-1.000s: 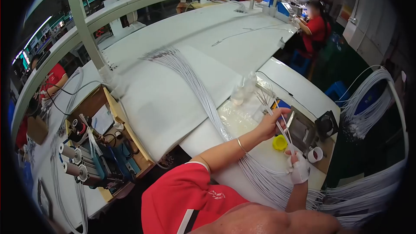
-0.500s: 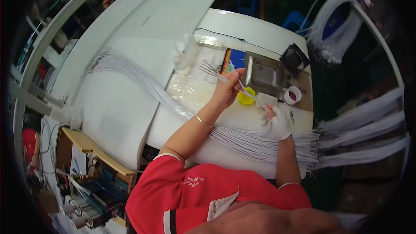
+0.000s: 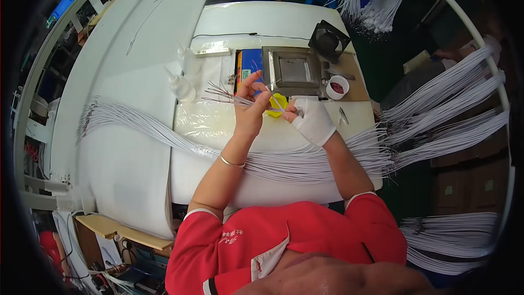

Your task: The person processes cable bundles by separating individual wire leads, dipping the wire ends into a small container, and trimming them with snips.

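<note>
My left hand (image 3: 251,105), with a bangle on its wrist, is closed round several thin white cables (image 3: 228,97) whose bare ends fan out to the left. One cable stands up past its fingers, its reddish tip over the blue box. Close by on the right, my right hand (image 3: 311,120), in a white fingerless glove, pinches the white cables just right of the left hand. A yellow flower-shaped dish (image 3: 278,101) lies behind the hands, partly hidden. Under both forearms a long bundle of white cables (image 3: 289,167) stretches across the table.
Behind the hands are a square metal pot (image 3: 296,70), a blue and orange box (image 3: 250,65), a black fan (image 3: 329,40) and a white cup (image 3: 337,87) with reddish contents. Small snips (image 3: 343,116) lie at right. White bottles (image 3: 181,87) stand left. More cable bundles (image 3: 442,95) hang over a rail.
My right hand has moved up and left, close to the left hand. The left hand still holds the cables, now more spread. The view has turned and shifted.
</note>
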A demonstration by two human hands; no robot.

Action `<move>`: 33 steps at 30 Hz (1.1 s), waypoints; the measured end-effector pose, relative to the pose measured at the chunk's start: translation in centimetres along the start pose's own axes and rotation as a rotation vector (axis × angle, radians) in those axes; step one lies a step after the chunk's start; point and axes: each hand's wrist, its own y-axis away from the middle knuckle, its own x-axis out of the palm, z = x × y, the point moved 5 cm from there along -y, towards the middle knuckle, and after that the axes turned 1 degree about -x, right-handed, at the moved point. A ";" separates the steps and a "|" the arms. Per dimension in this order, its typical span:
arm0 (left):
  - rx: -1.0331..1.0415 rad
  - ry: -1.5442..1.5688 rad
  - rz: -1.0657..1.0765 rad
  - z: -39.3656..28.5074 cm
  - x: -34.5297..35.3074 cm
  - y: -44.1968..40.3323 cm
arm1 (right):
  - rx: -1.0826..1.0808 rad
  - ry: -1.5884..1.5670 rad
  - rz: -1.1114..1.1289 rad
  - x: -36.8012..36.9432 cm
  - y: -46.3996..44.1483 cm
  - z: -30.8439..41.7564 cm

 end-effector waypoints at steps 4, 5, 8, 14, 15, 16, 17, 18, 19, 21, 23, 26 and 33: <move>-0.130 -0.073 -0.025 1.3 -0.9 0.1 | 0.065 -0.068 0.048 0.7 0.6 -1.2; -0.124 -0.075 -0.035 1.1 -1.1 0.1 | 0.091 -0.067 0.070 1.0 0.6 -1.1; -0.251 -0.078 0.028 1.3 -0.5 0.3 | 0.150 -0.064 0.100 1.3 0.6 -1.0; -0.267 -0.204 0.038 1.2 -0.2 1.0 | 0.018 -0.298 -0.074 -2.2 -2.2 0.9; -0.261 -0.241 0.044 0.9 0.2 1.0 | 0.025 -0.294 -0.082 -2.7 -2.7 1.4; -0.254 -0.279 0.054 1.0 0.6 0.9 | 0.032 -0.340 -0.062 -2.9 -3.4 2.0; -0.258 -0.274 0.066 1.3 0.8 0.9 | 0.037 -0.386 -0.041 -2.9 -3.9 2.6; -0.255 -0.288 0.084 1.6 0.7 0.9 | 0.040 -0.434 -0.017 -2.7 -4.3 2.9; -0.252 -0.303 0.101 1.7 0.6 1.1 | 0.041 -0.432 -0.022 -2.4 -4.4 3.0; -0.250 -0.312 0.130 1.6 0.4 1.2 | 0.051 -0.554 -0.015 -1.7 -4.6 2.8; -0.220 -0.373 0.114 1.7 0.6 1.3 | 0.054 -0.605 -0.034 -1.7 -4.4 2.4; -0.227 -0.385 0.120 2.5 0.5 1.3 | 0.018 -0.531 -0.166 -1.8 -4.1 1.5; -0.231 -0.411 0.156 1.9 1.5 1.6 | 0.040 -0.621 -0.171 -1.7 -3.8 0.9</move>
